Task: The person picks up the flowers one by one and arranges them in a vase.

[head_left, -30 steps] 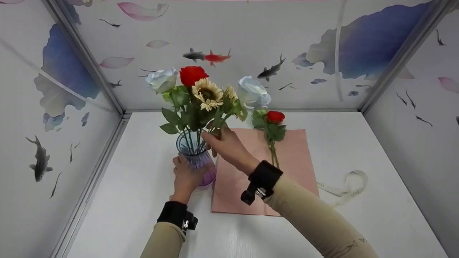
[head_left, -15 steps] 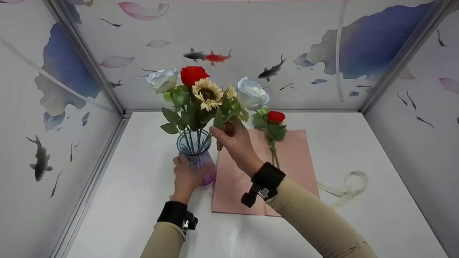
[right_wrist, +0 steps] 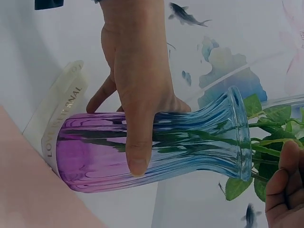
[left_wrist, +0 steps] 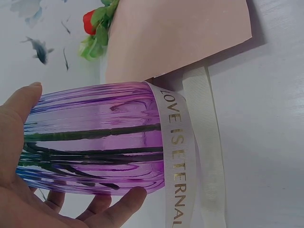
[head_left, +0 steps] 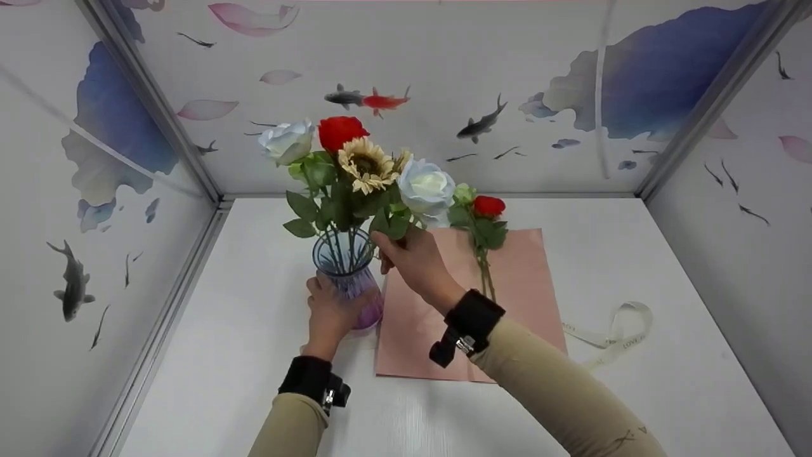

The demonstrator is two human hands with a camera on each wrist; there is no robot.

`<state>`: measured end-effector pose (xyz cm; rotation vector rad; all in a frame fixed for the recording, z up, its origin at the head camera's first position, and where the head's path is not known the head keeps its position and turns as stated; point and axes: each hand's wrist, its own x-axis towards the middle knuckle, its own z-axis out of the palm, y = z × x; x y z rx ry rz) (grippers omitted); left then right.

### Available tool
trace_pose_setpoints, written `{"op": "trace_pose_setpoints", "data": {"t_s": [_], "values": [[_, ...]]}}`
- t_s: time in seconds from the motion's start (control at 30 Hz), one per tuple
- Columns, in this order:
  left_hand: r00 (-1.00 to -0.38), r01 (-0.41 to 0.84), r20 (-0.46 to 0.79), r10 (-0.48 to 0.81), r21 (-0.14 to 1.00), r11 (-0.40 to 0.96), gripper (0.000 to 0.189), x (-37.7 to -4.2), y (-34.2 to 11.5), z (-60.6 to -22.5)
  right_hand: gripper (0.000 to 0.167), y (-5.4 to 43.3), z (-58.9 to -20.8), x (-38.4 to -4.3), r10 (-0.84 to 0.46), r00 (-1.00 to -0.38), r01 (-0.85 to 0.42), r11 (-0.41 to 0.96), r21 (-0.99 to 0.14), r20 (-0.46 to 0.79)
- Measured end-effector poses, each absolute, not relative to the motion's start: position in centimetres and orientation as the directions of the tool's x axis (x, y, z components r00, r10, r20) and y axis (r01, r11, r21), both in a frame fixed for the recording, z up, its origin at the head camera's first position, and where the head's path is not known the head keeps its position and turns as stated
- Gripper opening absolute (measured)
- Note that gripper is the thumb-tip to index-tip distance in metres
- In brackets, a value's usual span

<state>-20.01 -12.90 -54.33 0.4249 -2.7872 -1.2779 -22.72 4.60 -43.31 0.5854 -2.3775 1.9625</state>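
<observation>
My left hand (head_left: 331, 311) grips the blue-to-purple glass vase (left_wrist: 128, 104) round its lower body, thumb on one side and fingers on the other. Several stems stand in it, topped by a red rose (head_left: 342, 133), a cream sunflower (head_left: 366, 166) and a pale blue rose (head_left: 287, 142). Just right of the rim, my right hand (head_left: 415, 263) pinches the stem of a second pale blue rose (head_left: 425, 186) below its leaves. That bloom leans right, above the hand. In the right wrist view, curled right fingers (right_wrist: 287, 161) show beside green leaves at the vase mouth.
Pink wrapping paper (head_left: 419, 343) lies right of the vase, with a red rose (head_left: 488, 206) and its stems on top. A lettered cream ribbon (left_wrist: 178, 156) passes by the vase base and loops out beyond the paper. Printed walls enclose the table's back and sides.
The right hand first shifts right, away from the vase rim, then dips slightly. Its pale blue rose has moved left and down, turning to face forward. The left hand stays on the vase.
</observation>
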Motion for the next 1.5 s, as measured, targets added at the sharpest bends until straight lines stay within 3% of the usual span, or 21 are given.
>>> {"op": "trace_pose_setpoints", "data": {"t_s": [0.2,0.37,0.57,0.63,0.7,0.77,0.87,1.2,1.5], "values": [[-0.958,-0.246,-0.094,-0.272,0.756,0.607,0.117,-20.0,-12.9,-54.3,0.021,4.6,-43.5,-23.5,-0.269,-0.952,-0.195,0.177,-0.965,0.143],[-0.956,-0.253,-0.103,-0.273,0.758,0.601,0.119,-20.1,-12.8,-54.4,0.018,4.6,-43.5,-24.2,-0.265,-0.956,-0.147,0.074,-0.986,0.122],[-0.959,-0.232,-0.077,-0.273,0.765,0.6,0.118,-20.2,-12.9,-54.6,0.051,4.6,-43.5,-24.8,-0.258,-0.961,-0.078,-0.103,-0.992,0.102],[-0.959,-0.229,-0.073,-0.273,0.767,0.6,0.118,-20.2,-12.8,-54.6,0.049,4.7,-43.5,-24.9,-0.267,-0.958,-0.067,-0.142,-0.988,0.104],[-0.959,-0.231,-0.075,-0.273,0.765,0.601,0.118,-20.2,-12.9,-54.6,0.036,4.7,-43.5,-25.0,-0.279,-0.955,-0.063,-0.149,-0.987,0.103],[-0.959,-0.232,-0.074,-0.273,0.759,0.608,0.118,-20.1,-12.9,-54.5,0.019,4.6,-43.5,-25.1,-0.286,-0.953,-0.067,-0.125,-0.99,0.101],[-0.958,-0.235,-0.076,-0.275,0.758,0.609,0.118,-20.1,-12.9,-54.5,0.011,4.4,-43.3,-25.1,-0.291,-0.951,-0.09,-0.048,-0.995,0.1],[-0.958,-0.241,-0.089,-0.271,0.76,0.603,0.12,-20.2,-12.8,-54.5,0.015,4.4,-43.7,-25.0,-0.268,-0.957,-0.126,0.052,-0.991,0.108],[-0.959,-0.236,-0.084,-0.27,0.764,0.601,0.117,-20.0,-12.8,-54.5,0.024,5.7,-44.6,-24.5,-0.371,-0.925,-0.134,0.102,-0.986,0.088]]}}
